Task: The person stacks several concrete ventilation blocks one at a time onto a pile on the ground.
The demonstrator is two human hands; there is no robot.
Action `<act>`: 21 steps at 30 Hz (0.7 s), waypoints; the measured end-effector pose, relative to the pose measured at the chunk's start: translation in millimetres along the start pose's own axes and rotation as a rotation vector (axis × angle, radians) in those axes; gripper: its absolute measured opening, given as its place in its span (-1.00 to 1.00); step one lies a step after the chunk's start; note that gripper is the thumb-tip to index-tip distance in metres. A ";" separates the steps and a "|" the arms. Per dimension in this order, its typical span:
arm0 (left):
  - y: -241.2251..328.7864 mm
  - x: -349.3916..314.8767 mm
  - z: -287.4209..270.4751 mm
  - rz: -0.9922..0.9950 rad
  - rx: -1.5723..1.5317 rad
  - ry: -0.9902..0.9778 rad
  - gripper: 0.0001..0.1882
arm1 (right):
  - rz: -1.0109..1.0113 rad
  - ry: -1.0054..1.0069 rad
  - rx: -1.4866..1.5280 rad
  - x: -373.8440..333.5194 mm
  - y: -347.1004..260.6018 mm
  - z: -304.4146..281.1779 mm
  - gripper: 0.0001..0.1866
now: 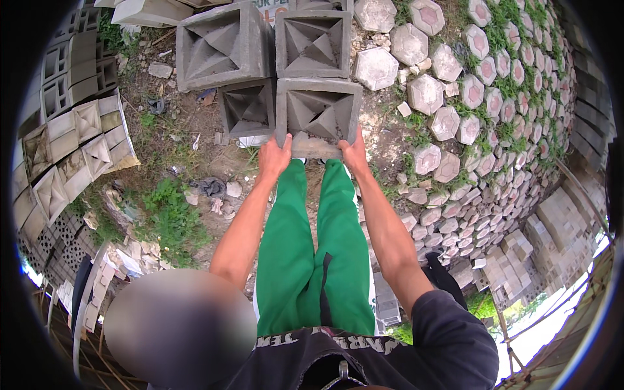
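A grey concrete vent block (305, 91) with a square frame and slanted inner faces sits directly ahead of my legs. My left hand (274, 158) is closed on its near left corner, the thumb on top. At the near right corner my right hand (355, 153) grips the same block, its thumb also on the rim. The fingers below the edges are mostly hidden. Against its far side stands a similar block (312, 42). To the left, a larger-looking block (224, 49) rises beside a lower, darker block (249, 110).
Hexagonal pavers (426, 94) spread over the grassy ground on the right. Stacked patterned blocks (71, 146) line the left. Weeds (170, 214), rubble and plastic scraps lie left of my legs. Block stacks (552, 227) stand at the lower right.
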State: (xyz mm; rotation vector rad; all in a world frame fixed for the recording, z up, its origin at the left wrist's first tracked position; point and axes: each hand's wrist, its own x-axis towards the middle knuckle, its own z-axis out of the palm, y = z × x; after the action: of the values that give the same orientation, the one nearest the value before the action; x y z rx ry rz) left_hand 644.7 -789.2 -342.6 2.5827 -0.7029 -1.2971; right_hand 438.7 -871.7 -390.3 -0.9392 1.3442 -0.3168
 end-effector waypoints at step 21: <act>15.0 67.2 -4.5 0.162 -0.642 -0.273 -0.21 | 0.107 -0.095 0.182 39.9 -22.6 -7.7 -0.14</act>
State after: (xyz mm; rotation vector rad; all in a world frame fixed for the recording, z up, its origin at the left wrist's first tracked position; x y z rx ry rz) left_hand 677.6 -834.8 -382.4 1.8302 -0.4236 -1.5262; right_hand 448.5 -915.9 -400.7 -0.7197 1.2507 -0.3031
